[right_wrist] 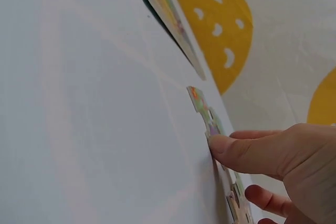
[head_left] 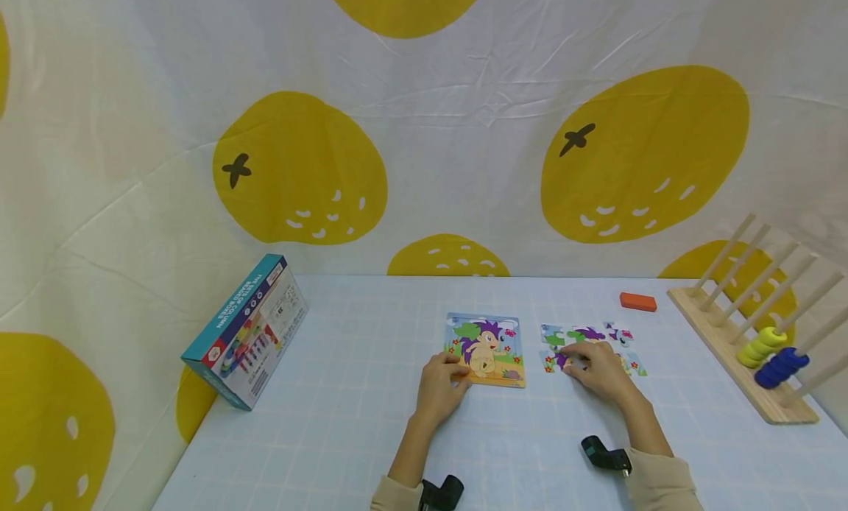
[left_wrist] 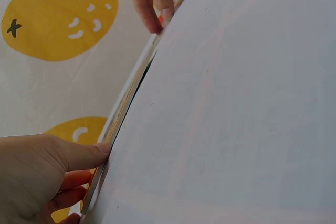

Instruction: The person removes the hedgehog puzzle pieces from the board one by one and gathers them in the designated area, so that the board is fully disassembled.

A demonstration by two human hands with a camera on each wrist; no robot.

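Note:
A square picture board (head_left: 490, 349) with a purple-haired hedgehog lies flat on the table. My left hand (head_left: 439, 395) grips its lower left edge; in the left wrist view the thumb of the left hand (left_wrist: 42, 169) lies on the near edge, fingers beyond. To the right is a group of puzzle pieces (head_left: 553, 335), some joined. My right hand (head_left: 601, 372) pinches a piece at the group's lower left, between thumb and fingers. From the right wrist, the thumb of the right hand (right_wrist: 294, 156) presses the near edge of the pieces (right_wrist: 197, 98); its fingertips are partly hidden.
A printed box (head_left: 255, 334) stands at the left table edge. An orange-red block (head_left: 638, 302) lies behind the pieces. On the far right is a wooden peg rack (head_left: 742, 349) with yellow rings (head_left: 760, 347) and blue rings (head_left: 782, 368). A patterned cloth hangs behind.

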